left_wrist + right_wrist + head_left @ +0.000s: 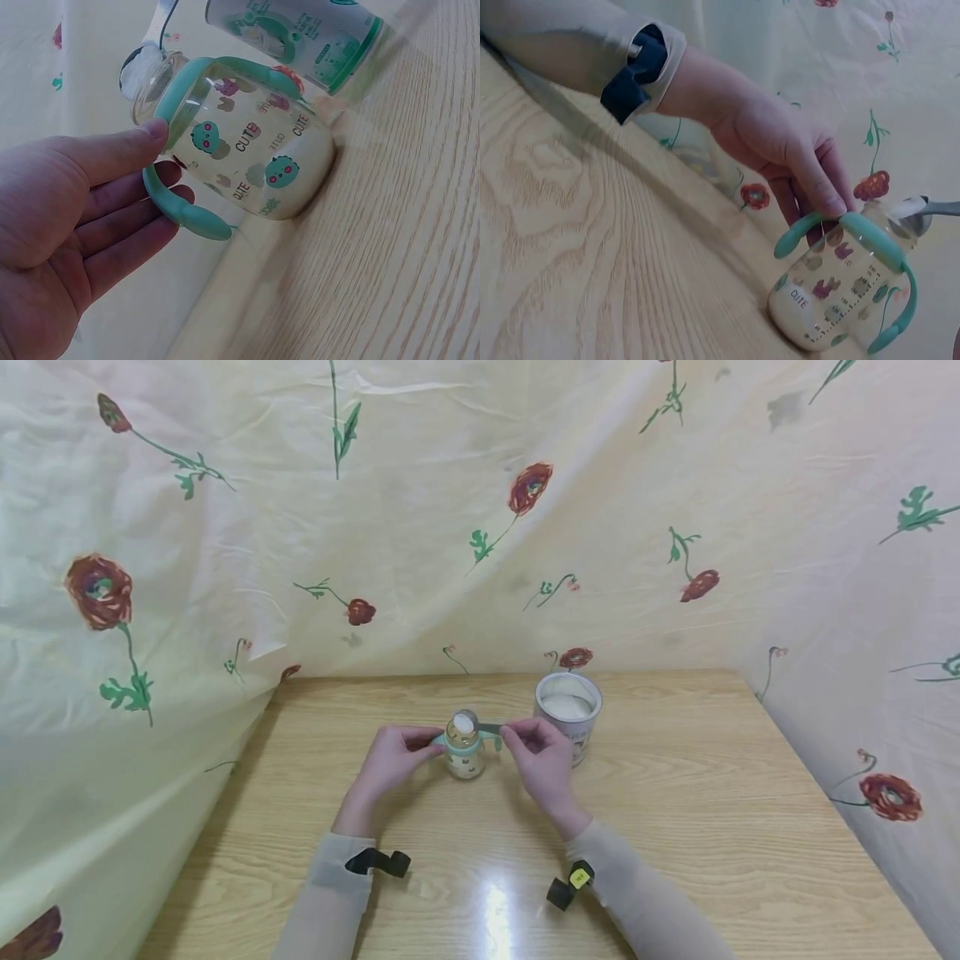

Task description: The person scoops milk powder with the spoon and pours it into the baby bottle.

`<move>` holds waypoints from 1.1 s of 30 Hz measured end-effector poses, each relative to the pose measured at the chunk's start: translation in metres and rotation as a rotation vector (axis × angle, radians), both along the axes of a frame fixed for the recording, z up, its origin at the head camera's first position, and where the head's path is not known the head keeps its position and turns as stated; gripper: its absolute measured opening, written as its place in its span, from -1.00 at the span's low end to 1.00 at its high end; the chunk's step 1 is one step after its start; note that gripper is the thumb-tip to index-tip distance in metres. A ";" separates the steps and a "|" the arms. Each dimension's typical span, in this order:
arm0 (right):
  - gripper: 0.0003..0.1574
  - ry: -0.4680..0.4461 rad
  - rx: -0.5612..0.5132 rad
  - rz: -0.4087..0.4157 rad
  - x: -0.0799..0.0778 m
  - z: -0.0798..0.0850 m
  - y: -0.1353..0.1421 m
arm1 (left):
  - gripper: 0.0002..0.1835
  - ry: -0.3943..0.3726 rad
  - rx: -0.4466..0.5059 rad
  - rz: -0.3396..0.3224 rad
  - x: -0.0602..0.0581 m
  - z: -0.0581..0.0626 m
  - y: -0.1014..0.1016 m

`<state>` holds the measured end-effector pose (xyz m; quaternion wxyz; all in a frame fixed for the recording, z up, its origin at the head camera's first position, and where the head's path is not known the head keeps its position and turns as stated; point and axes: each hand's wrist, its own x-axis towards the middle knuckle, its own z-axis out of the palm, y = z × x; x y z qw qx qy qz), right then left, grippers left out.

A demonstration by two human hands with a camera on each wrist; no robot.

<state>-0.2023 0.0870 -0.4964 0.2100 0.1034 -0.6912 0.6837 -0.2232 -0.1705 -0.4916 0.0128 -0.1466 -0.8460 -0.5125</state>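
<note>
A clear baby bottle (465,766) with a mint-green two-handled collar and printed cartoon faces stands uncapped on the table, pale contents low inside. My left hand (391,760) holds it at the collar, thumb on the ring and fingers around one green handle (196,216). With thumb and fingertips, my right hand (542,762) pinches the grey handle of a measuring scoop (465,722). White powder (141,71) heaps in the scoop's bowl, which sits right at the bottle's open mouth. In the right wrist view the right hand is almost wholly out of frame.
An open can (588,727) of white powder stands just behind and right of my right hand. Flower-patterned cloth (420,527) hangs behind and along both sides of the wooden table (690,777).
</note>
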 end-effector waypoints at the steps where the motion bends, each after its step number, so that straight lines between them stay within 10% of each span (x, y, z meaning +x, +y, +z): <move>1: -0.89 0.027 0.016 -0.003 0.000 -0.001 0.000 | -0.72 0.000 -0.001 0.001 0.000 0.000 0.000; 14: -0.73 0.381 0.210 -0.011 -0.003 -0.008 0.000 | -0.72 -0.017 -0.013 0.016 0.001 0.000 -0.001; 23: -0.84 0.445 0.223 0.001 0.010 0.013 0.000 | -0.72 -0.023 -0.005 0.019 0.002 0.001 -0.001; 33: -0.75 0.445 0.241 -0.021 -0.011 -0.018 0.007 | -0.66 -0.024 -0.001 0.020 0.001 0.000 0.000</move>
